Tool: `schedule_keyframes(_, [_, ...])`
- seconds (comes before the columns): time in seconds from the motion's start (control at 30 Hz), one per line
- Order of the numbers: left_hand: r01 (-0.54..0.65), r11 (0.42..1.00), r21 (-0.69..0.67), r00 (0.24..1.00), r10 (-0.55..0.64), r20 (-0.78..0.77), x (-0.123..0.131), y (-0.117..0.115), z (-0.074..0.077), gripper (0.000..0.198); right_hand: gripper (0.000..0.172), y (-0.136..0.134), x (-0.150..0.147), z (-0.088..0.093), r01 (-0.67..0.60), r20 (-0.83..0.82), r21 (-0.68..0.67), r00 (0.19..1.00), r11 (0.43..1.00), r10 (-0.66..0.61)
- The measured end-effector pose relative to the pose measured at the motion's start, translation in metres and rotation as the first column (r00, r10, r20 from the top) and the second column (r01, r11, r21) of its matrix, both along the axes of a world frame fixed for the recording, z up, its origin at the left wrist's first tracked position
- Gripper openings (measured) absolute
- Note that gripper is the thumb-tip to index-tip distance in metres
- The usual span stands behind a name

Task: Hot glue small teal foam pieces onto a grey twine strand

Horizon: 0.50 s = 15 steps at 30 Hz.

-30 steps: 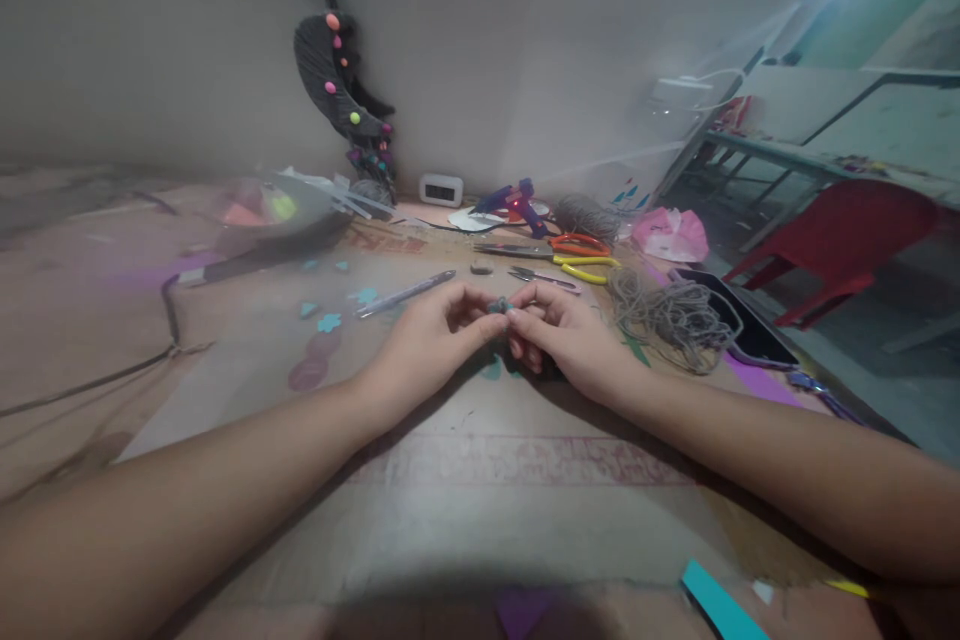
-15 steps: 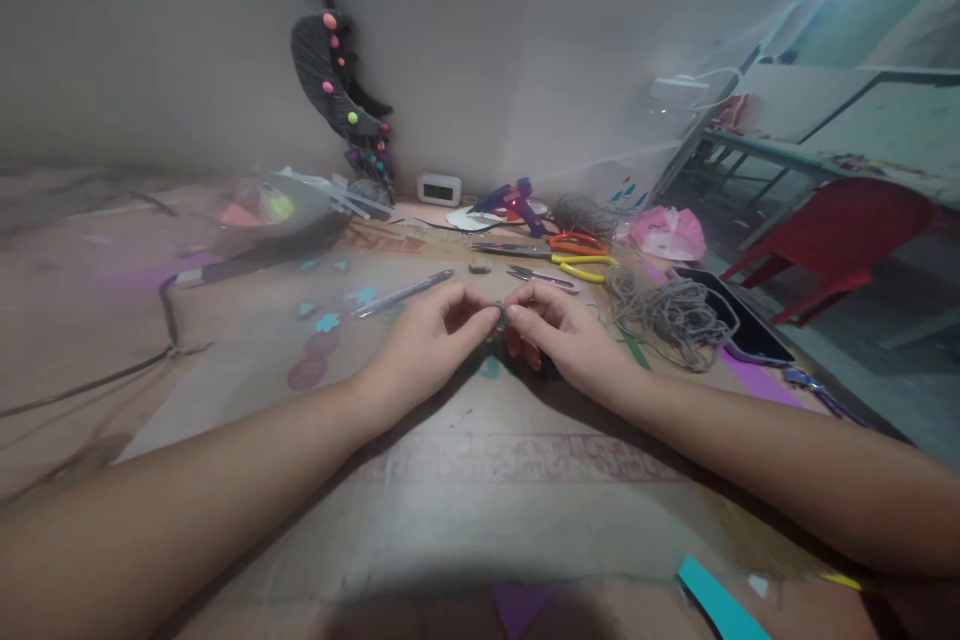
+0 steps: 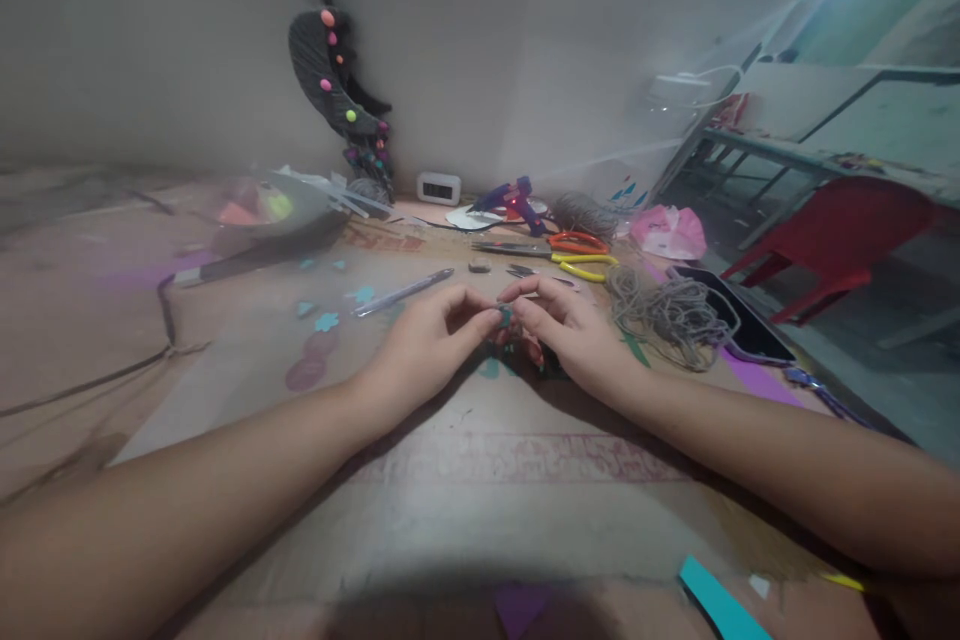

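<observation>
My left hand (image 3: 431, 342) and my right hand (image 3: 568, 332) meet over the middle of the brown cardboard surface (image 3: 480, 480). Both pinch one small teal and grey piece (image 3: 504, 314) between their fingertips. The piece is tiny and mostly hidden by the fingers, so I cannot make out what it is. A teal scrap (image 3: 490, 369) lies on the cardboard just under the hands.
A tangle of grey twine (image 3: 667, 308) lies right of my hands. Behind them lie a pen (image 3: 405, 292), orange scissors (image 3: 559, 245), yellow pliers (image 3: 585, 267) and a purple glue gun (image 3: 514, 201). A dark beaded craft piece (image 3: 334, 85) leans on the wall. A red chair (image 3: 832, 235) stands at right.
My right fingers have lifted and shifted a little over the small piece. Both hands stay in the same place, still pinching it.
</observation>
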<state>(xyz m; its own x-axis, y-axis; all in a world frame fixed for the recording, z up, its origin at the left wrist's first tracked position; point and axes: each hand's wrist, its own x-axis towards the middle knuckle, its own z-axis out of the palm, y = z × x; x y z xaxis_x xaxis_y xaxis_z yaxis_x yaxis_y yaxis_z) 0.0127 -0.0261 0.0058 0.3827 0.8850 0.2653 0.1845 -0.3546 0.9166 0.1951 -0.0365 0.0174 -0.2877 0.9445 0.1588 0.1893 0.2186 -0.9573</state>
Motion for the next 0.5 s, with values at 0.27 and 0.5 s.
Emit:
schedule_keyframes(0.27, [-0.097,0.995,-0.039,0.995,0.097,0.011,0.0007,0.0027,-0.0001,0.015,0.044,0.0066,0.0036,-0.0095,-0.036,-0.2,-0.01,0.979,0.999,0.033])
schedule_keyframes(0.5, [-0.151,0.977,-0.152,0.982,0.166,0.094,-0.0019,0.0061,-0.0041,0.021,0.025,0.0062,0.0029,-0.0054,0.12,-0.195,0.064,0.975,0.991,-0.105])
